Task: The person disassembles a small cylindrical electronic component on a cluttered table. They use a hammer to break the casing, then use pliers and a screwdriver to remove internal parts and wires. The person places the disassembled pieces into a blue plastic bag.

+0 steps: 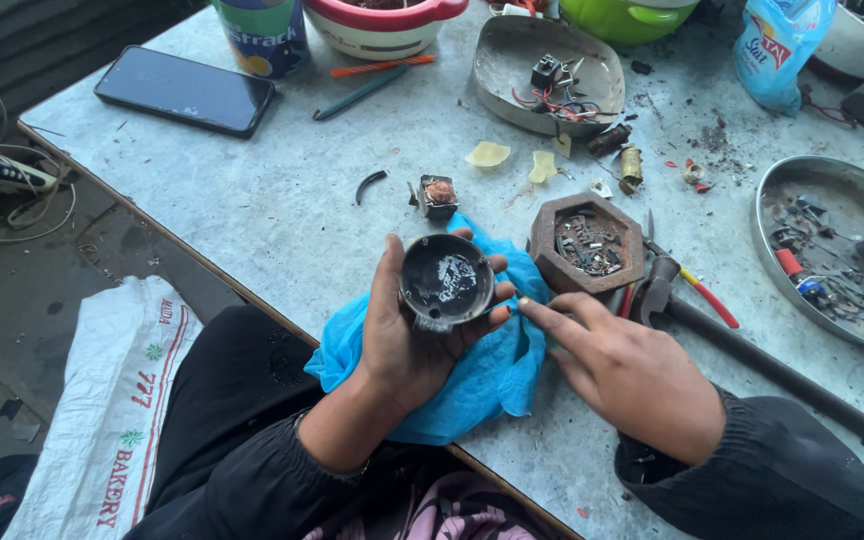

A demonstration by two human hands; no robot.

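- The desk (pixel 282 200) is grey and scratched, with many small scraps on it; work over its surface so any loose piece falls on it and not on the floor.
- The blue cloth (pixel 482 370) lies at the near edge of the desk, partly hanging over it. I think it is good to keep the work above this cloth, because it catches dirt and small parts.
- The left hand (pixel 407 340) holds the round dark cup-shaped part (pixel 446 280) from below, fingers and thumb closed around its rim, the open side facing up. The part is above the cloth, near the desk's front edge. Keep it level, so the shiny residue inside does not spill.
- The right hand (pixel 622 370) is holding nothing; its index finger points to the left and the tip is just beside the rim of the part, near the left thumb. Whether it touches I cannot tell. A light, slow touch seems best here.
- The brown octagonal tray (pixel 588 243) with small metal pieces stands just right of the part; pliers with red handles (pixel 687 285) lie beside it, easy to reach.
- 1 small square coil piece (pixel 438 194) sits behind the part on the desk; do not knock it.
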